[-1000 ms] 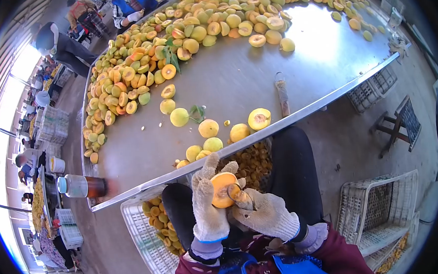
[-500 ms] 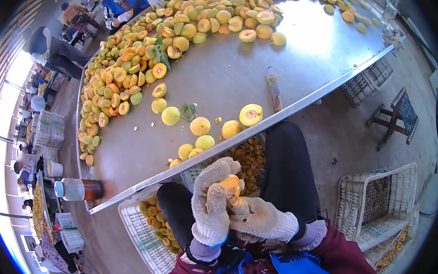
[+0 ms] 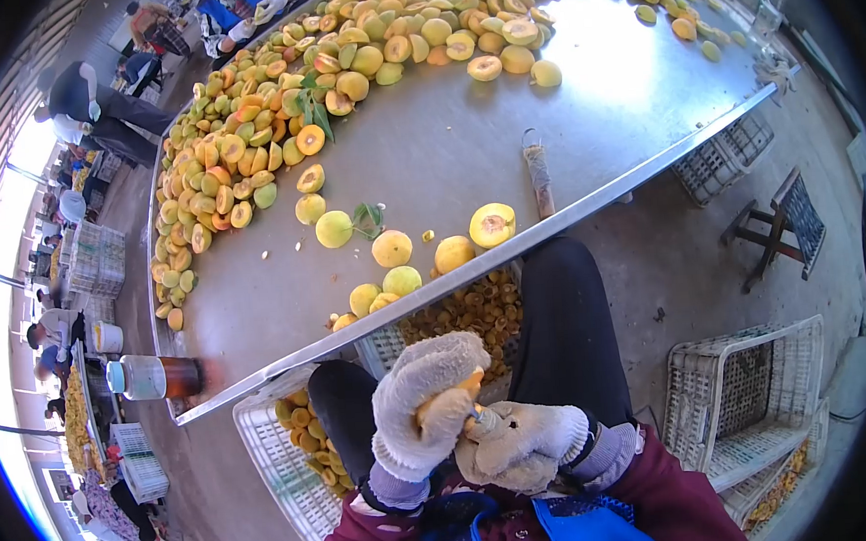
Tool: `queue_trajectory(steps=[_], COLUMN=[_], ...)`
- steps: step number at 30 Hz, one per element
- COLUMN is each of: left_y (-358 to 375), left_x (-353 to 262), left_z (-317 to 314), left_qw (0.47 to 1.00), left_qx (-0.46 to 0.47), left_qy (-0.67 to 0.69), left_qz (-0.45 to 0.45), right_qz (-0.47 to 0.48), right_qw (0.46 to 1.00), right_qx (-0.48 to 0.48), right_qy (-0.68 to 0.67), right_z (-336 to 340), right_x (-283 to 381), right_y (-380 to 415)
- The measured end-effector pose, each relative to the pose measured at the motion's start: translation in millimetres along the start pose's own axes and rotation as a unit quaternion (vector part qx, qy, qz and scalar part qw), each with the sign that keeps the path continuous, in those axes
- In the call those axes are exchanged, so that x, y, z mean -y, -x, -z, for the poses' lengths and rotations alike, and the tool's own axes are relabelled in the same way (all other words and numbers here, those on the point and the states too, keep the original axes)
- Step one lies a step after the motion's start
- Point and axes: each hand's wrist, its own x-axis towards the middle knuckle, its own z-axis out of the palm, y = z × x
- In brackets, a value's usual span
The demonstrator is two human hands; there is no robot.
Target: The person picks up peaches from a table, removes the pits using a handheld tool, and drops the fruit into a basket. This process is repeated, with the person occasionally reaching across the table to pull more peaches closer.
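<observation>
Both hands wear dirty whitish knit gloves and meet above my lap. My left hand (image 3: 430,410) is closed round a piece of yellow-orange peach (image 3: 471,380), of which only a sliver shows between the fingers. Against it, my right hand (image 3: 523,445) is closed on a thin tool (image 3: 481,422); a short end shows, and the rest is hidden in the glove. Just beyond the hands, several peaches (image 3: 454,254) and a cut peach half (image 3: 492,225) lie along the near edge of the metal table (image 3: 426,162).
A loop-ended tool with a wrapped handle (image 3: 538,177) lies on the table. Peaches (image 3: 237,149) are heaped along the far side. A jar of brown liquid (image 3: 157,376) stands at the left corner. Crates (image 3: 276,459) flank my knees; a folding stool (image 3: 782,224) stands right. Other people work behind.
My left fingers have curled further over the peach, so less of it shows. My right hand has turned and come up close against it, with the tool end now visible.
</observation>
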Motion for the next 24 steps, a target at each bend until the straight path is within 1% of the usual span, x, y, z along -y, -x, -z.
queue_trajectory(steps=[1,2,3,4,5,6,7,8,9,10,11,12,13,14,16,18,19,20,22,23,24], left_y=[2.8,3.5,-3.2,-4.8,-5.5,-6.0,-3.1,1.0,5.4,4.1,-0.3,1.1,2.7,2.8,-1.3,-3.6,-2.1,0.8,15.0,27.7,42.4], left_x=[-6.9,-13.3,-17.5,-17.3,-17.4,-17.3,-16.5,-13.5,-12.5,-12.5,-14.0,-13.3,-11.4,-10.0,-7.3,1.9,5.1,6.2,6.4,10.4,13.9], left_z=[0.0,-0.7,-4.0,-5.0,-4.8,-3.9,-2.8,-2.5,-1.4,-2.8,-3.3,-2.6,-1.9,-1.2,-2.6,2.1,3.8,6.9,18.4,35.7,59.7], left_qw=[0.973,0.893,0.882,0.882,0.875,0.867,0.895,0.896,0.940,0.970,0.955,0.955,0.912,0.856,0.852,0.775,0.781,0.782,0.863,0.879,0.890], left_qx=[-0.004,-0.008,-0.026,-0.029,-0.055,-0.082,-0.073,-0.080,-0.090,-0.087,-0.069,-0.070,-0.084,-0.095,-0.112,-0.137,-0.147,-0.148,-0.196,-0.237,-0.274], left_qy=[0.189,0.368,0.379,0.378,0.370,0.360,0.314,0.310,0.204,0.100,0.189,0.188,0.281,0.370,0.363,0.460,0.447,0.446,0.319,0.253,0.185], left_qz=[0.134,0.261,0.280,0.279,0.308,0.336,0.309,0.308,0.258,0.202,0.218,0.218,0.286,0.348,0.360,0.412,0.411,0.409,0.339,0.327,0.315], right_qz=[0.014,0.027,0.026,0.025,0.023,0.019,0.029,0.036,0.010,0.007,0.006,0.006,0.004,0.008,0.011,-0.033,-0.043,-0.044,-0.044,0.034,0.036], right_qw=[1.000,0.998,0.998,0.999,0.999,0.999,0.999,0.998,0.999,0.999,0.997,0.995,0.995,0.996,0.997,0.999,0.993,0.993,0.999,0.998,0.998], right_qx=[0.024,0.047,0.047,0.010,-0.025,-0.020,0.004,0.028,0.008,0.010,0.029,0.048,0.049,0.035,0.023,0.039,0.103,0.106,0.010,-0.027,-0.026], right_qy=[-0.009,-0.018,-0.018,-0.022,-0.025,-0.022,-0.028,-0.036,-0.047,-0.045,-0.064,-0.084,-0.082,-0.080,-0.078,0.014,0.021,0.022,0.002,0.036,0.035], right_z=[4.0,6.8,7.5,7.6,7.7,8.6,10.2,11.1,8.2,10.5,14.0,15.6,15.3,14.9,15.0,15.6,7.8,6.5,8.0,7.9,12.2], right_x=[-3.7,-5.6,-5.6,-5.2,-4.6,-4.3,-5.0,-6.3,-7.2,-7.9,-9.9,-11.3,-10.2,-8.3,-11.6,-20.3,-12.4,-5.9,2.8,0.4,0.5], right_y=[-1.6,-2.7,-3.3,-4.6,-6.6,-8.9,-10.8,-12.1,-12.8,-13.5,-14.6,-14.7,-14.0,-13.8,-13.2,-13.3,-12.5,-11.6,-9.4,-13.7,-12.5])
